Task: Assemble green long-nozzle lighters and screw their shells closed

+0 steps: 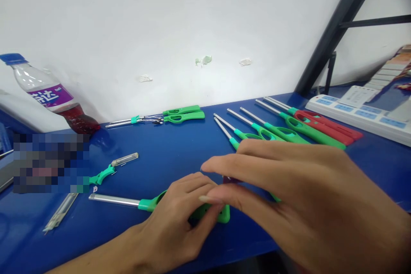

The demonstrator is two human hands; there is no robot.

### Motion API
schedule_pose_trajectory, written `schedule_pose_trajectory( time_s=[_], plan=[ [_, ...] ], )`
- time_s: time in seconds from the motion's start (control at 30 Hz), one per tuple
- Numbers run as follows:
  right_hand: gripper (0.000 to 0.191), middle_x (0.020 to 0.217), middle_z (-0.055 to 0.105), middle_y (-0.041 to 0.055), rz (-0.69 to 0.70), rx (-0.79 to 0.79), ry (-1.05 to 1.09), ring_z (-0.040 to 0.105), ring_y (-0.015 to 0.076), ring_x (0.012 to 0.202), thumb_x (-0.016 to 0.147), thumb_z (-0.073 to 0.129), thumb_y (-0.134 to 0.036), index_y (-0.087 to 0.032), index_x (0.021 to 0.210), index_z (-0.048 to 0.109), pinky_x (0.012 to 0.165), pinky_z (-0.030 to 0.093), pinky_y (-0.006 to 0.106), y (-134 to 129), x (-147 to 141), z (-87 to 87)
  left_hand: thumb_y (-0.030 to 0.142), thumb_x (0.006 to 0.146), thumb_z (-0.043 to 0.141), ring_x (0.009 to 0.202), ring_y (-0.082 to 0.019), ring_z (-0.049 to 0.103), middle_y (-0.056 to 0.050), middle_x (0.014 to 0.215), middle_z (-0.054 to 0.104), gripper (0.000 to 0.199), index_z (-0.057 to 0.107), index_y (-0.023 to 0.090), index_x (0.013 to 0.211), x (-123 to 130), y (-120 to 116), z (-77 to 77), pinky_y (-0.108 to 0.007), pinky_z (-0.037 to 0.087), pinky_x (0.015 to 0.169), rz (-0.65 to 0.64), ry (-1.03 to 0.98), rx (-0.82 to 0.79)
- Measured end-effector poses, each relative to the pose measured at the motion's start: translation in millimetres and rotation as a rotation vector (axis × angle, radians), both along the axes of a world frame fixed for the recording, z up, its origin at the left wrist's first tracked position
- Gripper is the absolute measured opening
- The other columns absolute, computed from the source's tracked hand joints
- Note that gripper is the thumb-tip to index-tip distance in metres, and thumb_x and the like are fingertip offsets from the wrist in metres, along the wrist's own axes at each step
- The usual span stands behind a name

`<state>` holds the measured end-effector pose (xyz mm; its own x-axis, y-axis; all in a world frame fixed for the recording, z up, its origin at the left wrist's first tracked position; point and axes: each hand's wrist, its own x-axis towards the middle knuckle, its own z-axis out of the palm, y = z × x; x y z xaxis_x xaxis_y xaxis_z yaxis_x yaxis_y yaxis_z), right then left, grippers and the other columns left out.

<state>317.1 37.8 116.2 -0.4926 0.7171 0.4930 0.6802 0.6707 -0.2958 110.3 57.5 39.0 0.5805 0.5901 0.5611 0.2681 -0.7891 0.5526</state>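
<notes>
On the flat blue bench (173, 152), the left hand (178, 218) clamps a long green plastic metal-barrelled lighter (146, 205), presumably for steadiness; nearby, the right hand (289, 192) parts thumb and forefinger, its grip unclear.

On the purple label (49, 97) of the bottle (60, 99), white 达 can be read. Blue labels (366, 111) on the power strip (362, 124) are unreadable.

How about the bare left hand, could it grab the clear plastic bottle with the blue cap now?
Probably not just yet: the left hand is busy holding a silver-tubed green plastic lighter, and the bottle is away at the far left, near the white wall.
</notes>
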Motion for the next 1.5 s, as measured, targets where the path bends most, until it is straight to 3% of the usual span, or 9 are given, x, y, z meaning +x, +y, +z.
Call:
schedule_pose_trajectory(
  time_s=[0.23,0.4,0.67,0.77,0.93,1.0,1.17,1.37,1.5],
  plan=[
    [0.054,0.113,0.081,0.0054,0.107,-0.031,-0.001,0.077,0.0237,0.083,0.086,0.056,-0.007,-0.030,0.132,0.070,0.058,0.059,0.029,0,11,-1.0,0.005,0.099,0.059,0.082,-0.017,0.070,-0.003,0.088,0.074,0.017,0.068,0.020,0.102,-1,0,-0.4,-0.027,0.056,0.077,-0.009,0.027,-0.024],
    [0.025,0.093,0.080,0.0039,-0.014,0.003,-0.018,0.075,0.0218,0.074,0.094,0.059,-0.014,-0.030,0.105,0.077,0.060,0.056,0.029,0,5,0.3,0.006,0.099,0.058,0.078,-0.016,0.068,-0.002,0.085,0.072,0.016,0.066,0.020,0.097,-1,1,-2.1,-0.026,0.054,0.074,-0.020,0.028,-0.012],
    [0.025,0.104,0.081,-0.0012,0.053,-0.066,-0.018,0.076,0.0183,0.078,0.103,0.055,-0.021,-0.033,0.115,0.073,0.051,0.048,0.027,-4,13,7.3,0.005,0.098,0.059,0.076,-0.015,0.068,-0.001,0.085,0.073,0.017,0.064,0.021,0.098,0,1,0.4,-0.025,0.054,0.073,-0.015,-0.005,0.027],
    [0.016,0.081,0.077,-0.0040,-0.032,-0.039,0.036,0.071,0.0169,0.064,0.106,0.059,-0.038,-0.030,0.095,0.069,0.053,0.047,0.029,-2,13,5.5,0.005,0.099,0.059,0.077,-0.016,0.068,-0.001,0.088,0.074,0.019,0.067,0.021,0.104,-1,1,-1.8,-0.026,0.054,0.073,-0.005,0.017,0.011],
    [0.056,0.048,0.051,-0.0070,-0.129,0.024,0.043,0.044,0.0129,0.039,0.098,0.064,-0.065,-0.026,0.067,0.040,0.043,0.028,0.030,6,0,2.0,0.012,0.102,0.057,0.074,-0.018,0.067,-0.002,0.082,0.072,0.017,0.070,0.020,0.094,-3,-1,-2.2,-0.030,0.054,0.071,0.021,0.062,-0.031],
    [0.054,0.048,0.052,-0.0073,-0.118,-0.010,0.056,0.045,0.0123,0.040,0.099,0.061,-0.068,-0.026,0.069,0.046,0.044,0.029,0.029,5,-1,3.2,0.014,0.103,0.057,0.075,-0.018,0.068,-0.002,0.082,0.073,0.018,0.070,0.020,0.093,-2,-2,-1.2,-0.030,0.055,0.072,0.029,0.067,-0.038],
    [0.012,0.072,0.072,-0.0077,-0.090,-0.019,0.144,0.065,0.0145,0.061,0.108,0.057,-0.035,-0.036,0.111,0.068,0.057,0.043,0.027,-5,6,5.4,0.006,0.099,0.061,0.081,-0.017,0.071,-0.003,0.093,0.078,0.018,0.070,0.020,0.106,-1,-1,0.0,-0.027,0.057,0.077,0.006,0.001,-0.012],
    [0.018,0.054,0.055,-0.0103,-0.066,-0.125,0.127,0.051,0.0116,0.045,0.102,0.067,-0.041,-0.030,0.088,0.062,0.048,0.038,0.028,2,6,6.1,0.007,0.099,0.060,0.071,-0.016,0.068,-0.001,0.082,0.074,0.018,0.068,0.021,0.091,-1,0,1.9,-0.027,0.056,0.069,0.011,0.001,0.019],
    [0.019,0.055,0.054,-0.0094,-0.094,-0.083,0.115,0.051,0.0124,0.043,0.099,0.072,-0.038,-0.029,0.087,0.059,0.046,0.039,0.028,-9,0,23.3,0.011,0.099,0.059,0.076,-0.017,0.072,-0.002,0.086,0.076,0.016,0.071,0.022,0.099,-3,0,1.7,-0.028,0.059,0.072,-0.004,0.040,-0.037]
  ],
)
